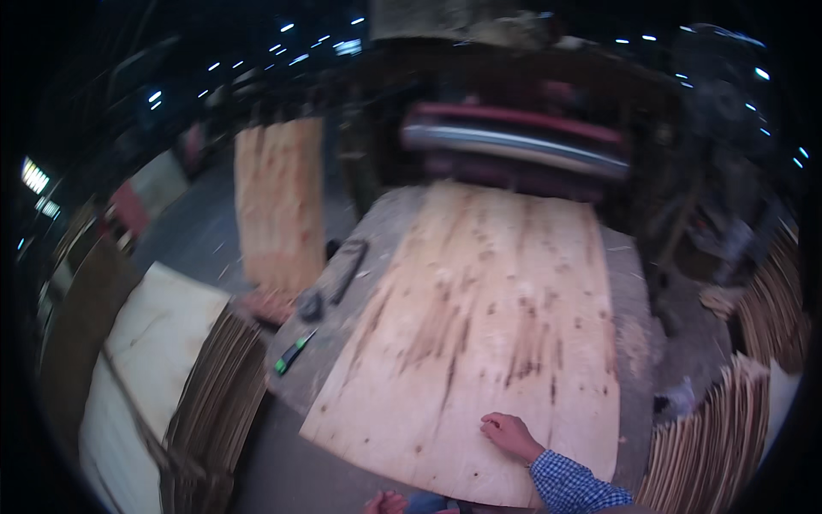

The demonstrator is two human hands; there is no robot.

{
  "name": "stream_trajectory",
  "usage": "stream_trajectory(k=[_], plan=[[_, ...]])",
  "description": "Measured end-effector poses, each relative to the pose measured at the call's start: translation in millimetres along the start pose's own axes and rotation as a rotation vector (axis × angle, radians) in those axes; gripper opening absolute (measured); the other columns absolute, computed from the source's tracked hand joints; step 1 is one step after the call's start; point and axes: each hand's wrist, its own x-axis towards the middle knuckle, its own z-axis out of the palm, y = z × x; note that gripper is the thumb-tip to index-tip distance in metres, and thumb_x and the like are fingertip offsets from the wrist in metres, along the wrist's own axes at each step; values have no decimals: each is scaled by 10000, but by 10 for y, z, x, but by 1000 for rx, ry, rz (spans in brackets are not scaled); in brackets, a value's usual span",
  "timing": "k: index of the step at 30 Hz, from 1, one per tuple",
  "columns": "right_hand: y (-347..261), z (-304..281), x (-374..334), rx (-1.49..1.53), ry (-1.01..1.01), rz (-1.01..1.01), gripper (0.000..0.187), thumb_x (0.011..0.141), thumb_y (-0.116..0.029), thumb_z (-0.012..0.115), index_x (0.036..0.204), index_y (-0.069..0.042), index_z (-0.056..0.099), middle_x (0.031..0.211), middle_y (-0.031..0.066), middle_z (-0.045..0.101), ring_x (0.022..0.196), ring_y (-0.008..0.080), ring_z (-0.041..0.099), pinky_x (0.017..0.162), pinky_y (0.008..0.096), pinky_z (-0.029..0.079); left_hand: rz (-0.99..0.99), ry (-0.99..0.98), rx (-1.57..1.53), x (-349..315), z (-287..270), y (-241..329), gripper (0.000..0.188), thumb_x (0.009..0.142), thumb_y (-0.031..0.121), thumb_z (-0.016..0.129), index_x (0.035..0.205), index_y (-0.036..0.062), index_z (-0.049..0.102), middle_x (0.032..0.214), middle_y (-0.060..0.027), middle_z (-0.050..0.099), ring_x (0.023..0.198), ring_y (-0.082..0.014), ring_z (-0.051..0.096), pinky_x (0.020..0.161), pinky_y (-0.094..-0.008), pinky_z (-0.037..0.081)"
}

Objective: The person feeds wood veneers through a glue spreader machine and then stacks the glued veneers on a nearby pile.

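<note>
Pale wood veneer: in the head view, the sheet [505, 308] lies on the grey surface [634, 343]. Over it, the right hand [512, 435] is half-curled, its grip apart; the left hand's [385, 503] I cannot tell. Probably light, bendy, splits easily; best held flat by both near corners.

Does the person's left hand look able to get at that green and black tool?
Probably yes, with some stretching: the green and black tool lies uncovered on the table, and only a corner of the flat wood sheet lies between it and the left hand.
</note>
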Motion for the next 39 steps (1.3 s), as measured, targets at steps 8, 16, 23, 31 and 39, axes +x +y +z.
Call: stream_trajectory(k=[8,16,23,31,39], plan=[[-590,1422,591,-128,-375,-306,316,883,-116,588,1172,12,601,1209,205,601,1144,361,544,996,431,428,626,1392,-36,-2459,282,-989,233,1001,278,470,1063,80,577,951,-72,702,757,-172,690,587,-278,551],[-546,2539,968,-696,-47,-706,456,903,-210,561,1248,87,526,1348,266,501,1287,433,422,1096,481,331,819,815,-414,-2963,-1351,-1708,231,1005,262,443,1019,72,573,936,-72,707,762,-203,694,585,-325,541],[-712,2580,1174,-861,58,-860,488,992,-359,413,1118,55,638,1103,280,648,1056,439,592,970,508,440,759,1316,-386,-3585,-1031,-50,268,1000,287,489,1144,84,587,1060,-89,706,886,-224,698,682,-334,581],[-2417,4340,1627,-378,-384,-353,343,936,-155,542,1192,72,572,1280,252,554,1220,397,503,1074,448,362,1294,1114,-561,-4440,-801,2077,284,1008,325,504,1145,85,570,1116,-115,689,911,-241,697,666,-333,574],[-3450,7025,2011,-300,-874,-437,330,875,-227,587,1065,30,670,1049,233,677,970,388,655,863,431,512,1302,1188,-636,-5062,-858,3081,303,1016,376,482,1064,87,555,1159,-137,664,977,-273,677,700,-382,572]])
